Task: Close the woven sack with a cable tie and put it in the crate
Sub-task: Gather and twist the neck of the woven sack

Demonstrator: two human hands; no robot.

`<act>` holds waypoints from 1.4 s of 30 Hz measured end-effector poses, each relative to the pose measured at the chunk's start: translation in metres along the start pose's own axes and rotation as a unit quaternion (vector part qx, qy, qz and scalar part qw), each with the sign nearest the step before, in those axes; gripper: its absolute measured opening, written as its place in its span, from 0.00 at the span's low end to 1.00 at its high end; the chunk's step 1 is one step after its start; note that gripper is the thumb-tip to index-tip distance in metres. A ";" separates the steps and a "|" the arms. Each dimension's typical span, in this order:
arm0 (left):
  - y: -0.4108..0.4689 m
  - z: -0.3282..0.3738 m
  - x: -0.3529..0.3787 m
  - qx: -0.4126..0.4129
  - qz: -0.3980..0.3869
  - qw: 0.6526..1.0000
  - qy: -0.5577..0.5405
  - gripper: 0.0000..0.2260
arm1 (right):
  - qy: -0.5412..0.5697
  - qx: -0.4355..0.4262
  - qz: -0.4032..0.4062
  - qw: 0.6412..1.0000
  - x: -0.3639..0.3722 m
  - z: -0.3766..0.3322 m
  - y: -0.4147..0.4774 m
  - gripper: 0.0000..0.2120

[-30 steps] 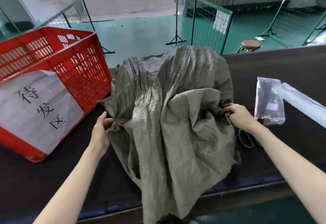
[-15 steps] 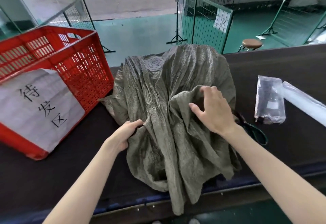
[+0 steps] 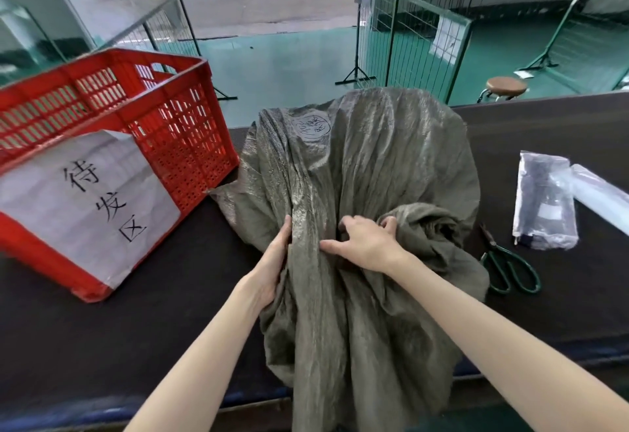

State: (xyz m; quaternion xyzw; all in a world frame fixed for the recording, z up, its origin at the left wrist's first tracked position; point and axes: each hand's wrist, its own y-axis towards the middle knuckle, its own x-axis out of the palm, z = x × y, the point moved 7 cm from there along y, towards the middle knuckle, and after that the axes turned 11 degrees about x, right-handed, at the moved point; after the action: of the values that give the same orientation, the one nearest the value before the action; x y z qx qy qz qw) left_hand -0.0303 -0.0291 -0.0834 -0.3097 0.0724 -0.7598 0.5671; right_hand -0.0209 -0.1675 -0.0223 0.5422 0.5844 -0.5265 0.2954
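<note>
At the middle of the table (image 3: 102,329) | woven sack (image 3: 374,166) heaped, loose mouth hanging over near edge | left hand (image 3: 272,261) pressed straight-fingered against its left side | right hand (image 3: 369,244) clutching bunched fabric | crate (image 3: 190,145) by left edge | scissors (image 3: 510,270) just right of sack

The woven sack (image 3: 374,166) is grey-green and heavily creased. It bulges up beyond both hands, with a round stamp on its far upper face. Its loose mouth fabric is bunched under the right hand (image 3: 369,248) and drapes down past the wrists. The red perforated crate (image 3: 177,125) stands upright to the left of the left hand (image 3: 272,261), close to the sack's corner.
</note>
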 end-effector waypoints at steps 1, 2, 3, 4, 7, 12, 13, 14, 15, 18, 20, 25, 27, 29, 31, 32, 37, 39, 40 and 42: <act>0.001 0.000 0.003 -0.006 -0.007 1.000 0.010 0.33 | 0.032 -0.006 -0.032 0.999 0.006 -0.002 -0.002 0.26; 0.003 0.001 0.006 -0.009 -0.009 1.000 0.021 0.33 | 0.053 -0.016 -0.058 0.997 0.012 -0.004 -0.005 0.22; 0.006 0.002 0.010 -0.010 -0.013 0.999 0.032 0.33 | 0.055 -0.032 -0.073 0.995 0.020 -0.007 -0.009 0.20; 0.009 0.004 0.014 -0.007 -0.017 0.999 0.040 0.32 | 0.047 -0.050 -0.073 0.995 0.025 -0.011 -0.014 0.18; 0.021 0.014 0.024 0.009 -0.009 0.999 0.040 0.30 | 0.067 -0.089 -0.046 0.993 0.034 -0.015 -0.024 0.17; 0.034 0.011 0.022 -0.028 0.005 0.995 0.095 0.18 | 0.142 -0.141 -0.040 0.979 0.032 -0.010 -0.031 0.13; 0.039 0.011 0.020 -0.020 0.032 0.994 0.105 0.13 | 0.138 -0.150 -0.034 0.978 0.030 -0.008 -0.033 0.13; 0.043 0.012 0.016 -0.006 0.065 0.992 0.110 0.09 | 0.130 -0.154 -0.022 0.979 0.027 -0.006 -0.033 0.14; 0.046 0.013 0.015 0.009 0.090 0.990 0.109 0.06 | 0.127 -0.148 -0.002 0.981 0.022 -0.002 -0.033 0.16; 0.051 0.009 0.016 0.041 0.125 0.990 0.046 0.10 | 0.121 -0.093 0.096 0.984 -0.004 0.012 -0.029 0.20; 0.051 0.007 0.021 0.039 0.108 0.993 0.013 0.11 | 0.079 -0.033 0.129 0.988 -0.017 0.023 -0.026 0.13; 0.042 0.012 0.032 0.044 -0.037 0.998 -0.011 0.23 | 0.061 0.092 0.102 0.989 -0.017 0.052 -0.006 0.30; 0.040 0.013 0.030 0.042 -0.051 0.998 0.019 0.20 | 0.171 0.107 0.043 0.978 -0.004 0.056 0.001 0.37; 0.041 0.011 0.026 0.035 -0.037 0.998 0.029 0.15 | 0.300 0.087 -0.017 0.950 0.010 0.049 0.002 0.35; 0.043 0.008 0.022 0.025 -0.006 0.999 0.025 0.16 | 0.371 0.054 -0.036 0.926 0.019 0.037 -0.003 0.26; 0.043 0.006 0.021 0.022 0.009 0.999 0.022 0.17 | 0.385 0.036 -0.031 0.922 0.021 0.031 -0.005 0.22; 0.041 0.000 0.029 0.000 -0.022 1.000 -0.022 0.25 | 0.486 -0.029 -0.030 0.873 0.019 0.000 -0.016 0.15; 0.038 0.006 0.040 0.001 -0.066 0.996 -0.058 0.32 | 0.504 -0.042 -0.041 0.862 0.018 -0.009 -0.020 0.15; 0.039 0.010 0.044 0.009 -0.073 0.994 -0.076 0.34 | 0.502 -0.049 -0.044 0.862 0.018 -0.013 -0.021 0.15; 0.046 0.018 0.045 0.027 -0.055 0.995 -0.081 0.35 | 0.484 -0.065 -0.042 0.872 0.019 -0.019 -0.025 0.17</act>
State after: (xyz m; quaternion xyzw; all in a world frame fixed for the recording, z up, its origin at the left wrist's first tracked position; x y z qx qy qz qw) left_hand 0.0099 -0.0813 -0.0733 -0.3584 -0.0113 -0.7638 0.5366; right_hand -0.0451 -0.1395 -0.0274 0.6833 0.7097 -0.1713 -0.0122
